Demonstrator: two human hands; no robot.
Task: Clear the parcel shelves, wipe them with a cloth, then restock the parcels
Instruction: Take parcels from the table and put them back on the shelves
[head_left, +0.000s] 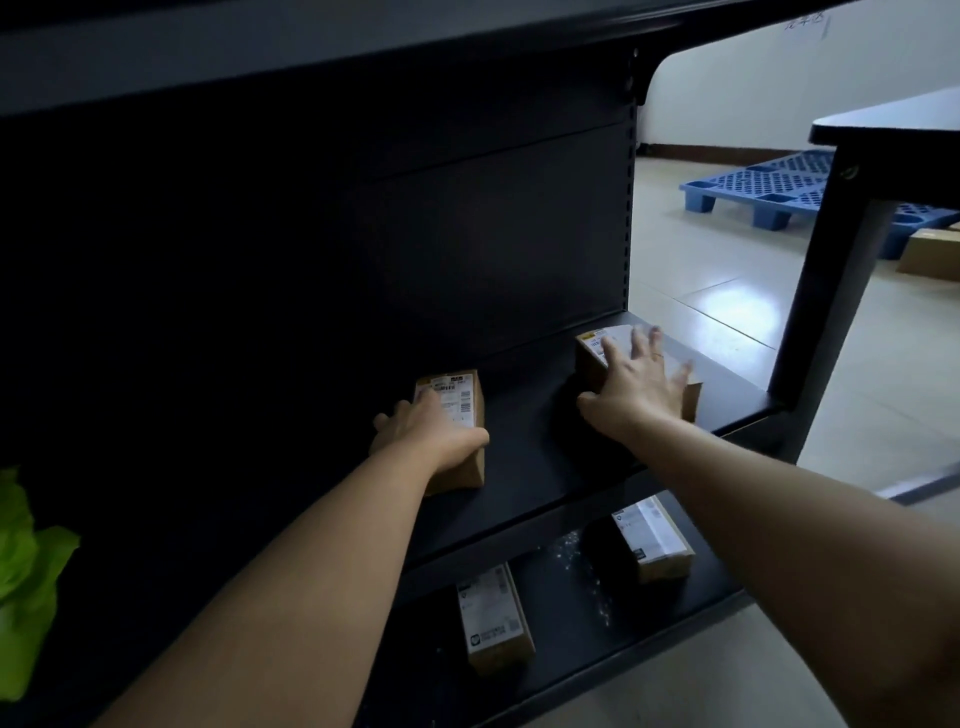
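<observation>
Left parcel (460, 397): on middle shelf (530, 457); left hand (426, 434) gripping its sides.
Right parcel (597, 345): toward that shelf's right end; right hand (636, 387) spread flat over it.
Handling: judged light, stiff cardboard; hold across side faces.

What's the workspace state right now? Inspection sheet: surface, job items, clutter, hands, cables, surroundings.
Surface: black metal upper shelf, with dark lower shelf beneath it.
Job's things: left brown cardboard parcel and right brown cardboard parcel sit apart on the upper shelf; front labelled parcel and rear labelled parcel sit on the lower shelf; bright green cloth is at the left edge.
Clutter: white specks on the lower shelf.
Hands: left hand grips the left parcel; right hand, fingers spread, is over the right parcel's top, contact blurred.
Cables: nothing seen.
Surroundings: blue plastic pallet, brown carton, pale tiled floor, dark table.
</observation>
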